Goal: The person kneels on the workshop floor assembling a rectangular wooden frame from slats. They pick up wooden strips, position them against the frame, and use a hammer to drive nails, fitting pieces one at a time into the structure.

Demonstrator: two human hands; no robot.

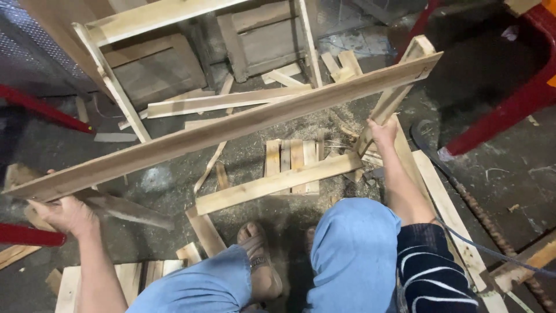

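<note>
While the left hand (68, 214) grips the long plank's (231, 128) near end, the right hand (382, 132) clasps an upright slat (399, 87).

No packages, labels, signs or screens can be seen here.
</note>
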